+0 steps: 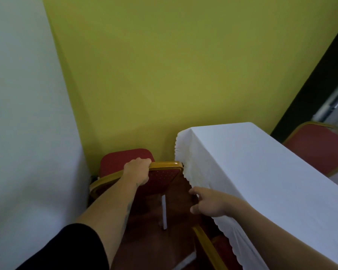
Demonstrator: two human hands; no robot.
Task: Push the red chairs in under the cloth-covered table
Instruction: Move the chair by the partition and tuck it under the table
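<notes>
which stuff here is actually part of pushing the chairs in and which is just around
Part of the job:
- red chair held at its gold top rail by the left hand
- white cloth on the table, its edge touched by the right hand
- second red chair past the table

Just around:
- green wall
- white table leg

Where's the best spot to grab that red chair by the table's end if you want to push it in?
Grip the gold top rail of the red chair backrest, reaching down over it from behind, as the left hand does now. The rail is a narrow bar the fingers can wrap around, and it faces the person. The right hand hangs open by the white tablecloth.
</notes>
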